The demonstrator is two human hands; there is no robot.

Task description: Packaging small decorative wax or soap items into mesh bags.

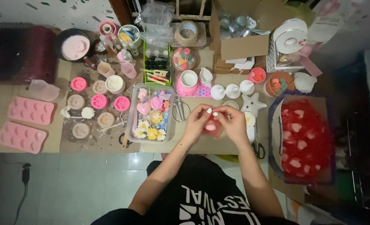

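Observation:
My left hand (196,121) and my right hand (233,121) meet over the low table, both pinching a small pink and red piece (212,127) between the fingertips. Most of that piece is hidden by my fingers. Just left of my hands lie a pair of scissors (179,110) and a clear tray of small flower and heart shapes (150,114). A white star-shaped piece (253,104) sits just beyond my right hand.
Two pink silicone moulds (26,121) lie at far left, round pink and cream castings (94,109) beside them. A box of red shreds with pale hearts (305,139) stands at right. Jars, cups, a tape roll (187,32) and a cardboard box (239,33) crowd the back.

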